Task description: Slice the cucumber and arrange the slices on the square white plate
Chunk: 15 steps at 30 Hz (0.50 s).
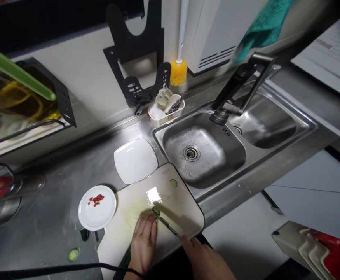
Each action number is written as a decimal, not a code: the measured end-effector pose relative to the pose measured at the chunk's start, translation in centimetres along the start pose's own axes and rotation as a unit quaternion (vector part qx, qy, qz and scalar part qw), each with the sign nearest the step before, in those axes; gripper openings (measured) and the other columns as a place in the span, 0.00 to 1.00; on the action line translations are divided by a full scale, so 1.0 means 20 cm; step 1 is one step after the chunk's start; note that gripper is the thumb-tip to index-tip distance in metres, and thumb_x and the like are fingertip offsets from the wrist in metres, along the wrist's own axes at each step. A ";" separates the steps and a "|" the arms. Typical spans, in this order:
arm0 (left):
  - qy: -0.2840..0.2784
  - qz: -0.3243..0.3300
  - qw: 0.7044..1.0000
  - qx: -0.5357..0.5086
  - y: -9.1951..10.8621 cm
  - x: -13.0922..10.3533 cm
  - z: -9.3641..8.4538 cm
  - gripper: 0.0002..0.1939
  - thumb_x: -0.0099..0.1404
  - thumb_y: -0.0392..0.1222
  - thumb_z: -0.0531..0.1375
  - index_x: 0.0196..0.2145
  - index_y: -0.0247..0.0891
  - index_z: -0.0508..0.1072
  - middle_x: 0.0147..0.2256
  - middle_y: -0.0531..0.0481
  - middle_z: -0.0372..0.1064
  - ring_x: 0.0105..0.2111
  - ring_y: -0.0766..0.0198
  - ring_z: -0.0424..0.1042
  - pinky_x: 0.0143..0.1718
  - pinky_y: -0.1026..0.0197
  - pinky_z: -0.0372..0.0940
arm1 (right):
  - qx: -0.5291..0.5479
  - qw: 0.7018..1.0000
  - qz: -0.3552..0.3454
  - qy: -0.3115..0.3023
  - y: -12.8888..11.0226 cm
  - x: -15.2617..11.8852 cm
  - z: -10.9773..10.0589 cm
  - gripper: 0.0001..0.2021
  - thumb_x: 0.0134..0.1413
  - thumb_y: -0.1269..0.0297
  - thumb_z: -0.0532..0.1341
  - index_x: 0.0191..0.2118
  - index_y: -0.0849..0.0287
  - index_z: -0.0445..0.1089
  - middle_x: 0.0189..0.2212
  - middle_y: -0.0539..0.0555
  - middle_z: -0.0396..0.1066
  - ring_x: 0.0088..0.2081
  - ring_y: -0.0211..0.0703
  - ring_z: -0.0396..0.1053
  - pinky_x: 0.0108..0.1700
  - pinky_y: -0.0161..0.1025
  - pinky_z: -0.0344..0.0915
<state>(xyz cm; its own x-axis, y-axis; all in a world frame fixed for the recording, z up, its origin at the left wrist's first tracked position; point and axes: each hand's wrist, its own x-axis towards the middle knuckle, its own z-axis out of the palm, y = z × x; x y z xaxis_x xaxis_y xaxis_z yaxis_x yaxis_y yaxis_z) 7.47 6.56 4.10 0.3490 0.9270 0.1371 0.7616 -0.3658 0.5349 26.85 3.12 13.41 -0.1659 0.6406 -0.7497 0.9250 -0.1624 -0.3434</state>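
Note:
A white cutting board (184, 202) lies on the steel counter, with one thin cucumber slice (173, 183) near its far corner. My right hand (200, 252) is closed round the handle of a knife (166, 224), and green slices cling to the blade. Beside the blade tip, my left hand (144, 237) rests with its fingers together on a cucumber (126, 258), which is mostly hidden under the hand and wrist. Left of the board, a round white plate (96, 216) holds small red pieces. An empty square white plate (135, 160) touches the board's far edge.
A double steel sink (204, 155) with a dark faucet (234, 89) is at the right. Behind it stands a sponge holder (166, 118). Cucumber ends (73, 254) lie at the lower left. A black cord (70, 267) crosses the bottom left. A bottle rack (67, 105) juts out upper left.

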 end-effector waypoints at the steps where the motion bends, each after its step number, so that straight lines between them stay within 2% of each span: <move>1: -0.001 0.001 1.000 0.002 0.00 0.00 0.00 0.12 0.68 0.36 0.51 0.45 0.39 0.71 0.40 0.47 0.75 0.42 0.62 0.73 0.48 0.57 0.69 | 0.000 1.000 -0.002 0.003 0.00 0.00 0.00 0.29 0.47 0.83 0.47 0.53 0.56 0.67 0.39 0.56 0.75 0.35 0.45 0.74 0.30 0.34 0.61; 11: -0.003 0.012 1.000 0.020 0.00 -0.01 0.01 0.12 0.69 0.36 0.50 0.45 0.38 0.71 0.39 0.47 0.75 0.42 0.62 0.74 0.49 0.55 0.67 | -0.016 1.000 -0.002 0.007 -0.05 0.04 -0.02 0.29 0.47 0.85 0.46 0.51 0.57 0.67 0.37 0.56 0.75 0.34 0.46 0.74 0.30 0.35 0.60; 15: -0.005 0.020 1.000 0.017 -0.01 -0.01 0.01 0.13 0.69 0.36 0.49 0.46 0.38 0.70 0.40 0.46 0.75 0.43 0.61 0.73 0.50 0.55 0.67 | -0.015 1.000 -0.006 0.015 -0.05 0.05 0.00 0.27 0.47 0.84 0.45 0.50 0.57 0.67 0.36 0.56 0.75 0.32 0.46 0.74 0.29 0.36 0.59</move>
<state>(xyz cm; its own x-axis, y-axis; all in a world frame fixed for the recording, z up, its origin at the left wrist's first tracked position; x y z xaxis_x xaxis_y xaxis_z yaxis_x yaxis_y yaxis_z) 7.28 6.48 3.83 0.3839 0.9112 0.1496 0.7655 -0.4046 0.5003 25.79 3.92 12.92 -0.1683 0.6642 -0.7284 0.9325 -0.1323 -0.3361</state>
